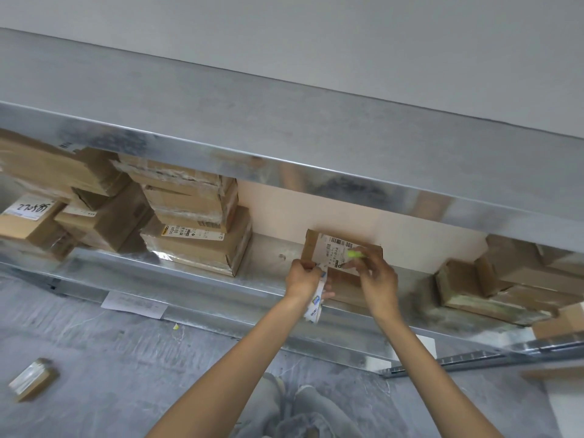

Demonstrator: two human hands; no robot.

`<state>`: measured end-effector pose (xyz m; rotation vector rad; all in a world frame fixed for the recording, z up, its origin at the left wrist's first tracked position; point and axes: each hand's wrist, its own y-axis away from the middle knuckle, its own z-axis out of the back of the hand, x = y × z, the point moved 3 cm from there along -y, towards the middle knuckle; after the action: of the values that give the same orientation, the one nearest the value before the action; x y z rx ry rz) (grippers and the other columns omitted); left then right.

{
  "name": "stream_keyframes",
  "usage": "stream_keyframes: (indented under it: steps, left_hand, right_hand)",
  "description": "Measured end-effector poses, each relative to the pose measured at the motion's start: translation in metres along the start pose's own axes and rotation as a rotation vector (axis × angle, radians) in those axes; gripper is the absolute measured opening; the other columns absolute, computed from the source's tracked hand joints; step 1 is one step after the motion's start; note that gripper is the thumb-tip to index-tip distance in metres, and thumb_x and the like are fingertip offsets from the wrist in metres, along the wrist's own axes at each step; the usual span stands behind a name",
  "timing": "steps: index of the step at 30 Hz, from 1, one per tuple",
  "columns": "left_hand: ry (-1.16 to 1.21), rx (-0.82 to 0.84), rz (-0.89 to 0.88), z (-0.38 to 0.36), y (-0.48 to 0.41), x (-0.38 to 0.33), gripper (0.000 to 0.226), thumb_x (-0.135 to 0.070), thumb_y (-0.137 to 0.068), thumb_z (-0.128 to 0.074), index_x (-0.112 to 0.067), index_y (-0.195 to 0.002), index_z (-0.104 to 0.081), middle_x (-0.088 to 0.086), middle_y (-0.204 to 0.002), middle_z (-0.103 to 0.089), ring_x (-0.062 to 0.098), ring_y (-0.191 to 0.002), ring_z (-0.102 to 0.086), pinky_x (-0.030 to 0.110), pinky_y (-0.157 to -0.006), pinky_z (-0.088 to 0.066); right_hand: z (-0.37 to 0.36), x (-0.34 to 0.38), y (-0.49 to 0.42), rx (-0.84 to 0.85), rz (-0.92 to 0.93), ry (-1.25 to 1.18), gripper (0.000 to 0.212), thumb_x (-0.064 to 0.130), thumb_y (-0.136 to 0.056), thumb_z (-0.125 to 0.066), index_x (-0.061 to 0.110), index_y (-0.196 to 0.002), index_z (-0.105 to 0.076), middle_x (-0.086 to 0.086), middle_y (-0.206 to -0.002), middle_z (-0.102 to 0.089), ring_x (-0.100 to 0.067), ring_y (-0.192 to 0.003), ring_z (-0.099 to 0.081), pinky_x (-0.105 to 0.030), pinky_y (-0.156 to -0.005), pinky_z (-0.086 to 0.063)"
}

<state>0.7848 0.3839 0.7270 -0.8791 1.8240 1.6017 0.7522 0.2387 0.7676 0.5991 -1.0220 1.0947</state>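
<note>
Two hands (305, 276) (377, 279), marker (355, 254), on parcel (328, 248)

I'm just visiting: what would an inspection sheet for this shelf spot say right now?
Surface: grey galvanised metal shelf, scuffed.
Job's things: small brown cardboard box with white label; green marker pen; white paper sticker strip.
Clutter: stacked brown cardboard parcels either side; small taped box on floor.
Hands: left hand holds strip, steadies box corner; right hand holds marker on label.
Cables: nothing seen.
Surroundings: grey concrete floor, white paper sheet.
</note>
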Motion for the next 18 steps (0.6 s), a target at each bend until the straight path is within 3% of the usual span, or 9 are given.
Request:
stream_keyframes:
  steps: [3,8,13,16,18]
  left_hand:
    - [0.039,0.006,0.005,0.0,-0.003,0.002,0.015,0.005,-0.094,-0.046,-0.006,-0.101,-0.039,0.028,-0.083,-0.059,0.024,-0.047,-0.052,0.026,-0.041,-0.045]
    - [0.035,-0.019,-0.015,0.0,-0.005,0.003,0.018,0.004,-0.093,-0.051,-0.008,-0.096,-0.038,0.023,-0.07,-0.062,0.022,-0.042,-0.049,0.029,-0.044,-0.042]
    - [0.046,-0.032,-0.031,0.004,-0.006,0.002,0.02,0.003,-0.092,-0.055,-0.008,-0.092,-0.037,0.025,-0.07,-0.061,0.021,-0.04,-0.045,0.025,-0.04,-0.041]
    - [0.047,-0.022,-0.033,0.005,-0.006,0.002,0.02,0.004,-0.092,-0.053,-0.008,-0.091,-0.037,0.024,-0.069,-0.06,0.02,-0.04,-0.043,0.025,-0.04,-0.039]
    - [0.041,-0.014,-0.039,0.005,-0.005,0.001,0.019,0.004,-0.093,-0.052,-0.008,-0.091,-0.037,0.023,-0.068,-0.06,0.02,-0.041,-0.042,0.025,-0.04,-0.037]
  right_hand:
    - [0.001,0.006,-0.01,-0.092,-0.046,-0.068,0.015,0.02,-0.093,-0.058,0.014,-0.083,-0.067,-0.006,-0.071,-0.067,-0.007,-0.07,-0.062,-0.018,-0.065,-0.044]
    - [-0.015,0.011,-0.025,-0.055,-0.108,-0.108,0.03,0.023,-0.097,-0.05,0.011,-0.073,-0.061,-0.003,-0.062,-0.065,-0.008,-0.055,-0.057,-0.027,-0.061,-0.047]
    - [-0.03,0.01,-0.021,-0.021,-0.196,0.027,0.036,0.029,-0.102,-0.038,0.0,-0.095,-0.059,-0.002,-0.074,-0.065,0.003,-0.069,-0.058,-0.009,-0.069,-0.041]
    - [-0.025,0.016,-0.022,-0.01,-0.18,0.018,0.029,0.019,-0.102,-0.038,-0.005,-0.102,-0.055,0.002,-0.069,-0.053,0.028,-0.063,-0.044,0.002,-0.058,-0.033]
    - [-0.022,0.023,-0.021,0.019,-0.147,0.029,0.028,0.017,-0.102,-0.04,-0.006,-0.107,-0.055,-0.003,-0.075,-0.055,0.035,-0.063,-0.037,0.005,-0.057,-0.03]
